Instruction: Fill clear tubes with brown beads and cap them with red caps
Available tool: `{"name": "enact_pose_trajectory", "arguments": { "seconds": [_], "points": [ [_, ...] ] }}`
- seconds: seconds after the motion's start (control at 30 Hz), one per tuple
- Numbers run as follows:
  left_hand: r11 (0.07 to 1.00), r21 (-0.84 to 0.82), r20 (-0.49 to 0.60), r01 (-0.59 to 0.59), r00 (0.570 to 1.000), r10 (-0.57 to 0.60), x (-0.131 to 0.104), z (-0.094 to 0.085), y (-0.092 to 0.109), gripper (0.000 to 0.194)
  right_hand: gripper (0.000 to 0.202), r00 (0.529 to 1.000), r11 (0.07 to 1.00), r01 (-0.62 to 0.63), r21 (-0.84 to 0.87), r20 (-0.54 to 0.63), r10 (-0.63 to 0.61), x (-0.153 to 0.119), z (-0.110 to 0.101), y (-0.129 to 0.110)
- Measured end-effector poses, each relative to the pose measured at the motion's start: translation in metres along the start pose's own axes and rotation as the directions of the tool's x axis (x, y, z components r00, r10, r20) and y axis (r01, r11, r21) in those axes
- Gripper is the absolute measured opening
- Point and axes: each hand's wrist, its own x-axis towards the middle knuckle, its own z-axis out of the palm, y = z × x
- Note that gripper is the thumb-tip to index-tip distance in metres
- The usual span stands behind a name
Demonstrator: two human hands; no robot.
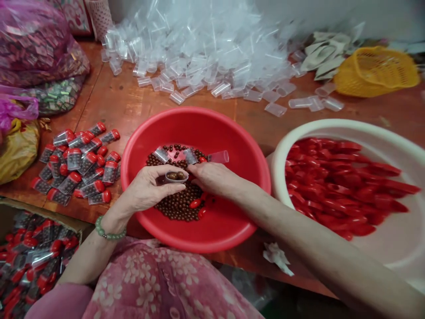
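Over the red basin [247, 175], my left hand [151, 188] grips a clear plastic tube [175, 178] between thumb and fingers. Brown balls show in the tube's open mouth, which faces me. My right hand [212, 177] reaches into the same basin, just right of the tube, with its fingers curled down. What those fingers hold, if anything, is hidden. Below both hands lies a heap of small brown balls [179, 206]. Among them are red caps [195, 203] and a few loose clear tubes, one of them [219, 157] behind my right hand.
A white basin [280, 164] at right holds red caps [345, 186]. Filled, capped tubes [79, 168] lie left, with more in a box [36, 261] below. Clear tubes [206, 57] are piled at the back, near a yellow basket [375, 73]. Plastic bags [40, 53] stand far left.
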Motion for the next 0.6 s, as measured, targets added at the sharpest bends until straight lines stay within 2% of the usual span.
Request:
{"name": "enact_pose_trajectory", "arguments": {
  "seconds": [0.23,0.3,0.33,0.37,0.4,0.43,0.47,0.5,0.53,0.6],
  "points": [
    [0.994,-0.099,0.017,0.051,0.999,-0.049,-0.003,-0.005,-0.003,0.021,0.017,0.997,0.996,0.001,0.093,-0.083,0.007,-0.002,-0.005,-0.004],
    [0.995,-0.082,0.027,0.062,0.998,-0.060,-0.005,-0.007,-0.003,0.019,0.019,0.976,0.977,-0.011,0.213,-0.210,0.057,-0.007,-0.010,-0.007],
    [0.995,-0.074,0.034,0.065,0.997,-0.062,-0.005,-0.008,-0.003,0.018,0.020,0.949,0.934,0.001,0.357,-0.294,0.112,-0.009,-0.013,-0.010],
    [0.995,-0.076,0.039,0.064,0.997,-0.061,-0.006,-0.008,-0.003,0.018,0.022,0.910,0.842,0.042,0.537,-0.369,0.190,-0.012,-0.015,-0.014],
    [0.994,-0.087,0.043,0.064,0.997,-0.060,-0.006,-0.009,-0.004,0.018,0.024,0.863,0.691,0.114,0.714,-0.415,0.287,-0.015,-0.016,-0.019],
    [0.992,-0.110,0.047,0.067,0.997,-0.062,-0.006,-0.009,-0.004,0.018,0.026,0.824,0.501,0.201,0.842,-0.422,0.378,-0.018,-0.017,-0.026],
    [0.988,-0.139,0.052,0.073,0.996,-0.066,-0.006,-0.009,-0.005,0.019,0.028,0.794,0.329,0.279,0.902,-0.410,0.449,-0.020,-0.017,-0.032],
    [0.982,-0.171,0.057,0.079,0.996,-0.071,-0.005,-0.009,-0.006,0.021,0.028,0.774,0.203,0.336,0.920,-0.393,0.496,-0.021,-0.017,-0.039],
    [0.976,-0.200,0.065,0.088,0.995,-0.077,-0.005,-0.009,-0.006,0.024,0.027,0.753,0.117,0.381,0.917,-0.381,0.537,-0.022,-0.016,-0.046],
    [0.964,-0.242,0.092,0.112,0.991,-0.092,-0.004,-0.008,-0.007,0.029,0.027,0.716,0.038,0.430,0.902,-0.366,0.594,-0.022,-0.014,-0.057]
  ]
}}
